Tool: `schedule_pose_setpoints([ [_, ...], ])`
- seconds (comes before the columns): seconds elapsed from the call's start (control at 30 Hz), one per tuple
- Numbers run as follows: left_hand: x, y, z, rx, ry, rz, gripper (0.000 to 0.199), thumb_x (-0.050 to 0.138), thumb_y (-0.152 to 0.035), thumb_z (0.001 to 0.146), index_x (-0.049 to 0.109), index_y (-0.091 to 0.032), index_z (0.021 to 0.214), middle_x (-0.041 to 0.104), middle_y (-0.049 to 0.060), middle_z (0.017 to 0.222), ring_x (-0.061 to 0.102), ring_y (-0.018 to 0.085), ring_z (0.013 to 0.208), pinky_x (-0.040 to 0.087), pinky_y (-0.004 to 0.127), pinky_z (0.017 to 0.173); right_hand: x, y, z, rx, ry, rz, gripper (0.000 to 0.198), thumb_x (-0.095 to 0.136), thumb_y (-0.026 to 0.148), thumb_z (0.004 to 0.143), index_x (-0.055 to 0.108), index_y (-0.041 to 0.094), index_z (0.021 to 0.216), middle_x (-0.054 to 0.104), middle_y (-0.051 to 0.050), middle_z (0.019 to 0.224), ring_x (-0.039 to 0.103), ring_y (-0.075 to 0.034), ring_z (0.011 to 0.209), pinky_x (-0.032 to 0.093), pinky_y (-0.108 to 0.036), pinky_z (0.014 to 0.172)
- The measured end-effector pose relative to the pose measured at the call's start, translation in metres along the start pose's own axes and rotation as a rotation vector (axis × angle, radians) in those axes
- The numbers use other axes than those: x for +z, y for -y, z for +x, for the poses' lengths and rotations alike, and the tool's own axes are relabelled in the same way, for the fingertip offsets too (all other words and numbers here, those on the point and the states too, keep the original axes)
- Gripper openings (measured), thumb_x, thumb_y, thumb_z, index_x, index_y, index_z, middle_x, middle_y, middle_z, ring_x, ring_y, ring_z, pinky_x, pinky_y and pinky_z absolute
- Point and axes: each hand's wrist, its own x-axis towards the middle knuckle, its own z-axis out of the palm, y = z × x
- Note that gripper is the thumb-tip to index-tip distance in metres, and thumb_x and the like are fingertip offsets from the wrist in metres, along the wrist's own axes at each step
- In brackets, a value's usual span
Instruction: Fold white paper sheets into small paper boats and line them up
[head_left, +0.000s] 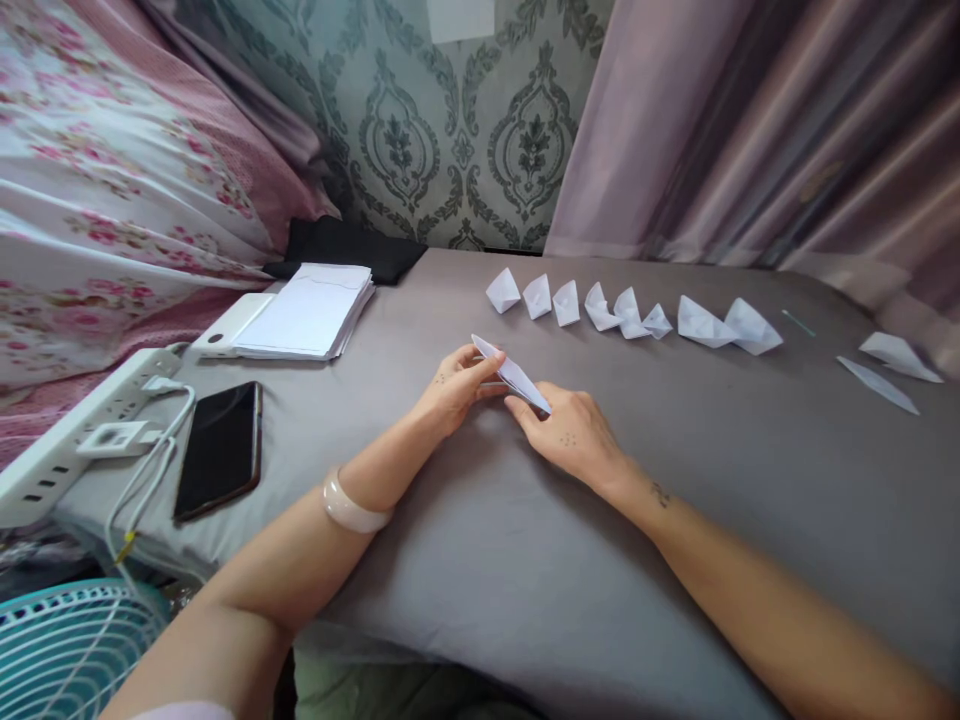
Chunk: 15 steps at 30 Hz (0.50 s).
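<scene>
Left fingers (486,369) are pinching a folded paper (519,381) toward its far tip. Right fingers (556,396) are holding its near tip.

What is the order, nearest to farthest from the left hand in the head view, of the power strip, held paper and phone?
1. Held paper: gripped by the left hand.
2. Phone: to that hand's left.
3. Power strip: farther left, beyond the phone.
</scene>
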Motion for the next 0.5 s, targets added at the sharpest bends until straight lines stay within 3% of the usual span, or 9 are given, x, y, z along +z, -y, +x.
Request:
schedule_pose_setpoints([
  [0.1, -0.0002, -0.0001, -0.0005, -0.007, 0.025, 0.044, 0.034, 0.077, -0.032, 0.071, 0.064, -0.014, 0.097, 0.065, 0.005, 0.086, 0.064, 0.014, 0.078, 0.052, 0.031, 0.077, -0.0035, 0.0001, 0.0019, -0.027, -0.018, 0.093, 0.044, 0.043, 0.057, 0.092, 0.072, 0.024, 0.091, 0.072, -0.007, 0.079, 0.066, -0.022, 0.074, 0.040, -0.030, 0.063],
  [0.37, 0.0056, -0.0026, -0.0072, 0.011, 0.118, 0.140, 0.040, 0.073, -0.028, 0.074, 0.061, -0.014, 0.109, 0.068, 0.007, 0.089, 0.065, 0.016, 0.083, 0.050, 0.032, 0.080, -0.0063, -0.0051, 0.0092, -0.013, 0.047, 0.384, 0.031, 0.055, 0.047, 0.087, 0.073, 0.021, 0.093, 0.074, -0.005, 0.088, 0.066, -0.019, 0.077, 0.048, -0.029, 0.071],
  [0.5, 0.0055, -0.0002, -0.0055, 0.005, 0.063, 0.135, 0.033, 0.064, -0.015, 0.073, 0.057, -0.013, 0.105, 0.070, 0.009, 0.089, 0.067, 0.018, 0.084, 0.050, 0.034, 0.082, -0.0026, -0.0077, 0.0091, 0.011, -0.070, 0.379, 0.023, 0.053, 0.033, 0.087, 0.072, 0.020, 0.086, 0.075, -0.006, 0.086, 0.068, -0.019, 0.079, 0.047, -0.029, 0.073],
])
